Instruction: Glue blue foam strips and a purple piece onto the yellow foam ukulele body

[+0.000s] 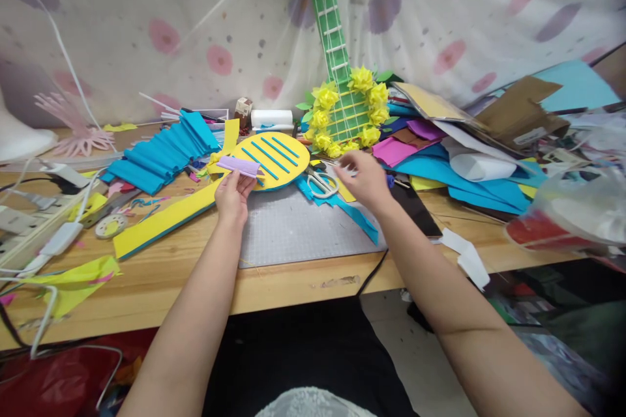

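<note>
Purple paper (239, 166) in left hand (233, 199); right hand (364, 181) half-curled

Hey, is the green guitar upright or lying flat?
Upright, tilted slightly: the green guitar has its neck rising above its body, before the curtain.

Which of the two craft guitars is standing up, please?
The green guitar, trimmed with yellow flowers; the yellow guitar lies near the left hand.

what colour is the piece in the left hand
The piece is light purple, seen in the head view.
</note>
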Action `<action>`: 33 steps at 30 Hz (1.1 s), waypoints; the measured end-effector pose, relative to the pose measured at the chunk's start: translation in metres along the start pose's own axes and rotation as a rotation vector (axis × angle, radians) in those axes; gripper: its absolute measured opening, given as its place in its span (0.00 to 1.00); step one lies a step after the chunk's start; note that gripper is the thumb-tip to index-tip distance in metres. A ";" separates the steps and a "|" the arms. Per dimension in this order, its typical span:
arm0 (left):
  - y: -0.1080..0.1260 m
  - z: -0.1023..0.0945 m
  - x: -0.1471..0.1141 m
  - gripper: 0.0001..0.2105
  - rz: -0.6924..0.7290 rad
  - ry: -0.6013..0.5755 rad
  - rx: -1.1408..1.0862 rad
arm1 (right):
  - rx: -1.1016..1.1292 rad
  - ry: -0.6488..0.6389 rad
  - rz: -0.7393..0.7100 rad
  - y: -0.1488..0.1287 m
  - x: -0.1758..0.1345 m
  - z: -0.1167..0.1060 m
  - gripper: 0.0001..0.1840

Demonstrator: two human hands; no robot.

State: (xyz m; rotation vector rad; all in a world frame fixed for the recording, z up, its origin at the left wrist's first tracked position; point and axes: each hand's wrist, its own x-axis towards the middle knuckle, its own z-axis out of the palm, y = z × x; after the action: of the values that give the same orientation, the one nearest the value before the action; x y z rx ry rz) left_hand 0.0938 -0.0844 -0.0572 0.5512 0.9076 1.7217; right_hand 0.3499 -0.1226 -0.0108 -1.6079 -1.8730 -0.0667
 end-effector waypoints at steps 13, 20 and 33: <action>-0.002 0.000 0.001 0.07 0.011 0.064 0.088 | -0.221 -0.388 0.167 -0.014 0.053 0.050 0.14; -0.001 0.003 -0.004 0.07 -0.027 0.034 0.111 | -0.434 -0.541 0.166 -0.020 0.034 0.056 0.20; -0.001 0.005 -0.006 0.07 -0.041 0.069 0.102 | -0.571 -0.722 0.079 -0.029 0.062 0.036 0.16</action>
State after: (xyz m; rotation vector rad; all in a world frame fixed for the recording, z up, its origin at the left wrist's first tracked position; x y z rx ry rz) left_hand 0.1000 -0.0889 -0.0542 0.5396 1.0536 1.6723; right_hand 0.3063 -0.0597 0.0030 -2.3121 -2.4758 0.0231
